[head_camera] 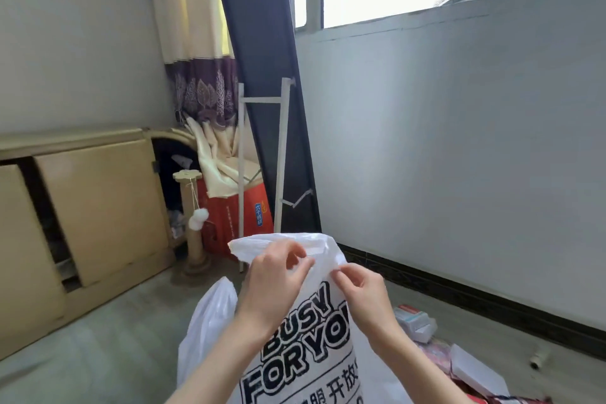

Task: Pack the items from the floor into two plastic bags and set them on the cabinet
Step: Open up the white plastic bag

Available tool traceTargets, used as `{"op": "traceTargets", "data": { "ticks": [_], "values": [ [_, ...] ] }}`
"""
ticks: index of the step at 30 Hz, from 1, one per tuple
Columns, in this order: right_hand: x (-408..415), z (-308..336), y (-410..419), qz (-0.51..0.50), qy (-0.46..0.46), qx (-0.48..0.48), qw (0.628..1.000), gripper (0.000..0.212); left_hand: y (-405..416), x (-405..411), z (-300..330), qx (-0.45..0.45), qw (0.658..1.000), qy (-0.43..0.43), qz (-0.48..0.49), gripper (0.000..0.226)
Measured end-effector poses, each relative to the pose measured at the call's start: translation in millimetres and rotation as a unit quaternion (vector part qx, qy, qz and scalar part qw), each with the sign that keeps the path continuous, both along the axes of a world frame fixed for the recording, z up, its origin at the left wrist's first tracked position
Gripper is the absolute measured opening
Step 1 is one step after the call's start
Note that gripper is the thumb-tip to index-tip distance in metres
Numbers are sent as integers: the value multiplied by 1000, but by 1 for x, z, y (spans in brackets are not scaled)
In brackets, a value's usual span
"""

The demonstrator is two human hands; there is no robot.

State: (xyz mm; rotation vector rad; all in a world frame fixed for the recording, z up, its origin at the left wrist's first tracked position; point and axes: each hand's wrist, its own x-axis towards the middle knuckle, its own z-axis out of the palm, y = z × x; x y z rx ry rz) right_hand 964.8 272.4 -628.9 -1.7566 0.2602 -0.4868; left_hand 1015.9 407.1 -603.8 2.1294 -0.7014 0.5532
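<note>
Both hands hold a thin, crinkled white plastic bag (314, 321) upright in front of the person, above the floor: the left hand (273, 279) pinches the film near its rumpled top edge, and the right hand (359, 289) pinches it just beside. Bold black lettering runs down the bag. A second, plain bag (206, 321) hangs behind the left forearm. Small boxes (414, 321), perhaps cardboard, lie on the grey floor at right. The beige, flat-fronted cabinet (98, 207) stands at left.

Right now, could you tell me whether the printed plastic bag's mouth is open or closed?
Closed: both hands, left and right, pinch the top of the printed bag, which lies flat.
</note>
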Motion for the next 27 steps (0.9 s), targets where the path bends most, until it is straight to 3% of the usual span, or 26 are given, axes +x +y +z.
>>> {"op": "traceTargets", "data": {
  "ticks": [3,6,9,12,17,20,22,25,27],
  "values": [
    [3,2,-14,45,-19,-30,998,18,0,6,-7,124,981,-151,-18,46],
    [6,1,-28,93,-28,-75,992,18,-8,21,-4,233,951,-191,-69,40],
    [7,-2,-42,121,-4,-43,992,17,-16,25,-8,142,977,-30,-154,20],
    [8,-10,-57,110,23,-65,991,16,-26,16,-20,55,978,106,-173,16],
    [8,-28,-65,-2,83,-167,982,17,-32,15,-41,54,978,172,-106,16],
    [3,-29,-58,-120,50,-159,979,9,-27,15,-48,3,978,207,-36,16],
    [-4,-30,-46,-105,42,-141,983,19,-24,15,-48,-39,973,225,-1,16],
    [-12,-42,-21,-10,128,-219,967,55,-23,14,-43,-130,955,265,-8,14],
    [-11,-53,-12,-13,160,-256,953,52,-23,8,-39,-149,941,299,-47,16]
  ]
}}
